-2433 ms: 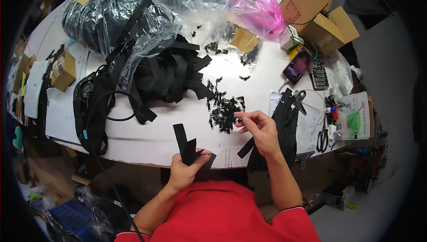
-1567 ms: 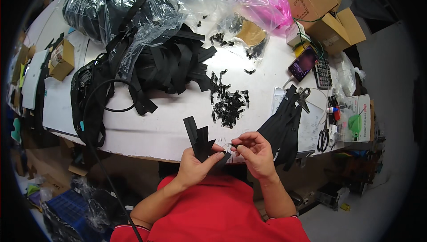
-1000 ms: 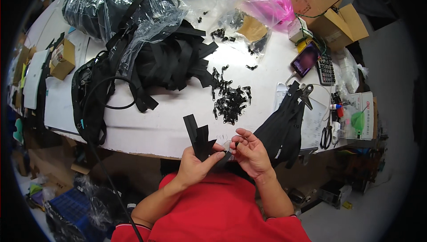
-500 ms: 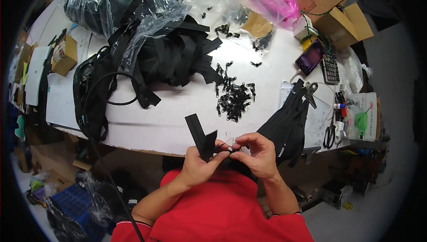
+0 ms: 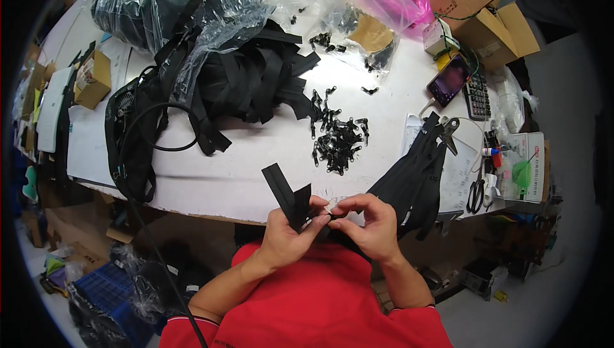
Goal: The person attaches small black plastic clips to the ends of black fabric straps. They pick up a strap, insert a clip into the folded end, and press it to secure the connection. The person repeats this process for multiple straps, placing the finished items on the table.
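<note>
At the table's near edge, my left hand point(image 5: 284, 240) is closed round a folded black zipper point(image 5: 279, 187), whose flat tape stands up past the thumb. My right hand point(image 5: 375, 228) pinches at the same zipper's end, fingertips almost touching those of the left. Whatever small part sits between the fingertips is mostly hidden. Beyond my hands lies a pile of small black zipper sliders point(image 5: 338, 146) with pull tabs. To the right, a bundle of black zippers point(image 5: 409, 178) hangs over the table edge, gripped by a metal clip point(image 5: 449, 132).
A heap of black zipper tapes point(image 5: 246, 79) lies back left beside clear plastic bags point(image 5: 147, 15). A phone point(image 5: 448, 81), a calculator point(image 5: 477, 97), scissors point(image 5: 474, 196) and cardboard boxes point(image 5: 489, 35) stand at right. A black cable point(image 5: 144, 226) crosses the left side.
Both hands stay together at nearly the same spot. The zipper's upstanding end has shifted slightly left, and the fingertips have moved a little.
</note>
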`<act>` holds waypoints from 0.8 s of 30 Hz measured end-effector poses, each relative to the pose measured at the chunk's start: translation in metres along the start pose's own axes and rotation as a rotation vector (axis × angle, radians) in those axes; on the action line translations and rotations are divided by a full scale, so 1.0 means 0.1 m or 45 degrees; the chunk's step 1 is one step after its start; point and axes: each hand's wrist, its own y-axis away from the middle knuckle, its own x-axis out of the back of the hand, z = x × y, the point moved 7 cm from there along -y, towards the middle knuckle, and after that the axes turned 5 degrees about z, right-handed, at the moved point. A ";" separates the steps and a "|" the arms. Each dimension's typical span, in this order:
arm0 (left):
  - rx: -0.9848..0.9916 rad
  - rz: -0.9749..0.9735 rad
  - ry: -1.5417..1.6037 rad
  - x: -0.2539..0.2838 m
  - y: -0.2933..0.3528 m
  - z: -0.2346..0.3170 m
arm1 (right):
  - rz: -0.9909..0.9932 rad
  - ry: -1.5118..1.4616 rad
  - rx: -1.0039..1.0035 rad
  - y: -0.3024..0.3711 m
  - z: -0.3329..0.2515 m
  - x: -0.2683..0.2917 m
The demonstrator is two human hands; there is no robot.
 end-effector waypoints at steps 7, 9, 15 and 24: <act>-0.332 -0.008 -0.090 0.03 -0.05 0.10 | 0.259 -0.328 -0.350 0.23 0.11 -0.06; -0.345 -0.009 -0.049 0.01 -0.04 0.10 | 0.116 -0.426 -0.491 0.22 0.22 -0.17; -0.315 -0.035 0.061 -0.02 -0.04 0.04 | 0.110 -0.567 -0.443 0.26 0.29 -0.24; -0.236 -0.095 0.157 -0.01 -0.05 -0.02 | 0.021 -0.449 -0.282 0.17 0.19 -0.22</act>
